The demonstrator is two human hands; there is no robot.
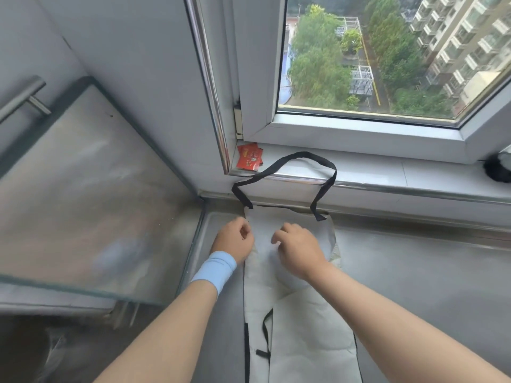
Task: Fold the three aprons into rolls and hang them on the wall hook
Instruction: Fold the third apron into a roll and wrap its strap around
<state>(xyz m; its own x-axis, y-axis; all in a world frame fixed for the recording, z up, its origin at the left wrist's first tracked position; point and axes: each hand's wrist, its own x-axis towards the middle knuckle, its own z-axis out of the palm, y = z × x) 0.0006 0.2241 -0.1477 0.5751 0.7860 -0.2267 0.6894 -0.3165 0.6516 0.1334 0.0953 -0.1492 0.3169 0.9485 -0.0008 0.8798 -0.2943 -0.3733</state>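
A pale grey-white apron [301, 327] lies lengthwise on the steel counter [414, 272], folded into a narrow strip with black edging. Its black neck loop [293, 158] rests up against the window sill. My left hand [233, 239], with a light blue wristband, pinches the apron's top left edge. Over the top middle of the bib, my right hand [300, 248] presses down with its fingers curled on the fabric. No other apron and no wall hook are in view.
A glass panel [91, 189] with a metal handle [25, 98] stands at the left of the counter. Red packets [250, 156] lie in the sill's corner. A dark object [497, 168] sits at the sill's right end, under the window [359, 56].
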